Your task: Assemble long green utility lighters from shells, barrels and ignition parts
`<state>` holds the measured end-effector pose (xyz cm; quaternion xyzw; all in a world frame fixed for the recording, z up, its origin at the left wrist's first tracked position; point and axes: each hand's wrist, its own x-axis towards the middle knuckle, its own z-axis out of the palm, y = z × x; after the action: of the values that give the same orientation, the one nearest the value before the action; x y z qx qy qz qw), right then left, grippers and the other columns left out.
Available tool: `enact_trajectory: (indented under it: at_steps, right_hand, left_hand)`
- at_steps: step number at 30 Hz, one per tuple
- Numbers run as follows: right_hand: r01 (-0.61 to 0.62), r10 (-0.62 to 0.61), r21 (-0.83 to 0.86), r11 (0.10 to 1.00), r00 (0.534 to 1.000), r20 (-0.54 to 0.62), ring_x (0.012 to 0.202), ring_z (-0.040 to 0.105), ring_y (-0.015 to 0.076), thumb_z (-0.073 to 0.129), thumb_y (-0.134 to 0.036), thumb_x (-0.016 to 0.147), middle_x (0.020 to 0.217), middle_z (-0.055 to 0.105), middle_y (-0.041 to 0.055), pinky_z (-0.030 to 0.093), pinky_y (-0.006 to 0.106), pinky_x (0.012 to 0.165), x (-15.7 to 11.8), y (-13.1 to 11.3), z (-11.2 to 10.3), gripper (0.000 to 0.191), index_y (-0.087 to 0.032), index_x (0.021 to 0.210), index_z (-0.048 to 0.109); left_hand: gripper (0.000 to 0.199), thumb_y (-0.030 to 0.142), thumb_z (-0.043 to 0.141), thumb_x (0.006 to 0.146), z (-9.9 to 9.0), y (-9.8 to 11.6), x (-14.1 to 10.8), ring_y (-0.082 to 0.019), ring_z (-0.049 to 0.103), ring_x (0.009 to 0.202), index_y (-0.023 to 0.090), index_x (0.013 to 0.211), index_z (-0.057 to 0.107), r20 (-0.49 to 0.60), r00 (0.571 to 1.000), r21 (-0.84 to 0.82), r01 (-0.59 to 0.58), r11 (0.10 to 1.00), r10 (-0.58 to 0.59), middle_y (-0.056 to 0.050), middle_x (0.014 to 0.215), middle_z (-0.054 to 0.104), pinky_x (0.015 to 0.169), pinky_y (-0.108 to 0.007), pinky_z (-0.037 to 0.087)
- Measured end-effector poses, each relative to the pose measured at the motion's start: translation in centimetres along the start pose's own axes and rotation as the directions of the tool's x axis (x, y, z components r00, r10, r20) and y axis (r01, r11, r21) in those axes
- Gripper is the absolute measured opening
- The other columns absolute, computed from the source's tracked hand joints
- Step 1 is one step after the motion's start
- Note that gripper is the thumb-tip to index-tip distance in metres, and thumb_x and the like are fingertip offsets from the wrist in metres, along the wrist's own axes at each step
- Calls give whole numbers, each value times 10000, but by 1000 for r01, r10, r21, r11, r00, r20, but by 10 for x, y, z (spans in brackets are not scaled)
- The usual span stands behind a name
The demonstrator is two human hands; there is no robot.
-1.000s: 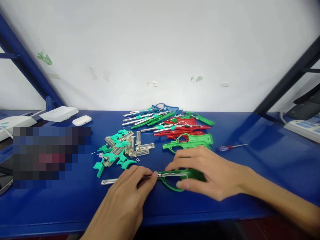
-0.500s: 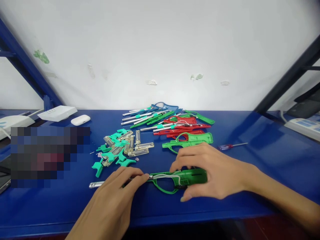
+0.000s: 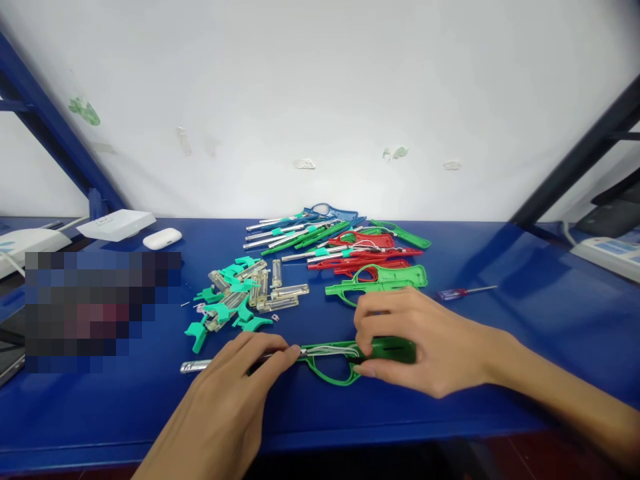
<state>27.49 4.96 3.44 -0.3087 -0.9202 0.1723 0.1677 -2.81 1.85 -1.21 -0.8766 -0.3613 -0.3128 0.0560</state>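
Note:
A green half shell [image 3: 330, 381] with a trigger loop lies near the table's front edge, white wires [image 3: 333, 349] running along its inside. From its left end a metal tube [image 3: 196, 366] sticks out. My left hand [image 3: 235, 383] pinches the tube where it meets the shell. Over the shell's handle, my right hand [image 3: 417, 340] has thumb and fingertips drawn together at the inner end of the wires; whatever lies between them is hidden. Just behind is a light green half shell [image 3: 395, 277].
Clear lighter tanks [image 3: 277, 304] and teal triggers [image 3: 217, 312] lie in a pile left of centre. Red shells [image 3: 370, 257] and blue shells [image 3: 330, 212] sit at the back. A screwdriver [image 3: 453, 293] is to the right, a white case [image 3: 162, 239] back left.
My right thumb and fingers have closed together over the shell, where they were apart before. My left hand keeps its hold on the tube.

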Motion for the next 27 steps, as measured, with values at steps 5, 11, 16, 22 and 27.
enact_trajectory:
  at_steps: [5, 11, 16, 22, 27]
  right_hand:
    - [17, -17, -16, 1000, 1000, -5, 787, 661, 150, 758, -389, 1009, 938, 720, 8, 437, 299, 714, 0, 0, -1, 197, -218, 913, 744]
    - [56, -57, -39, 998, 998, -21, 803, 683, 168, 777, -362, 976, 965, 746, 25, 466, 305, 714, -1, 1, 1, 144, -223, 937, 774]
    - [106, -109, -43, 993, 990, -89, 776, 666, 157, 710, -284, 1001, 929, 737, 34, 477, 302, 704, -1, 1, 3, 140, -195, 914, 775]
    - [129, -135, -59, 990, 982, -129, 764, 675, 155, 724, -271, 992, 912, 745, 32, 489, 298, 689, -2, 0, 3, 121, -187, 917, 768]
    - [151, -160, -66, 986, 975, -154, 742, 649, 149, 725, -259, 981, 878, 735, 26, 488, 290, 674, 0, -1, 2, 117, -192, 891, 758]
  left_hand:
    - [466, -2, 457, 996, 0, 0, -1, -187, 807, 947, 264, 1215, 770, 1, 1000, -9, -6, 1000, 6, -32, 1117, 809, 794, -267, 678]
    - [467, 4, 455, 994, 1, 0, -4, -200, 807, 978, 262, 1228, 765, 15, 1000, -6, -1, 1000, 1, -42, 1144, 807, 814, -284, 685]
    - [484, -9, 439, 999, 1, 0, -5, -202, 804, 985, 268, 1247, 750, 28, 1000, -11, 11, 1000, -11, -40, 1159, 797, 807, -294, 686]
    - [463, -5, 461, 1004, 0, 1, -5, -200, 799, 969, 278, 1249, 733, 11, 1000, -20, 11, 1000, -11, -24, 1149, 791, 780, -297, 678]
    - [468, -7, 458, 1009, 1, 1, -5, -188, 792, 989, 282, 1258, 728, 18, 1000, -29, 16, 999, -15, -17, 1155, 779, 811, -286, 663]
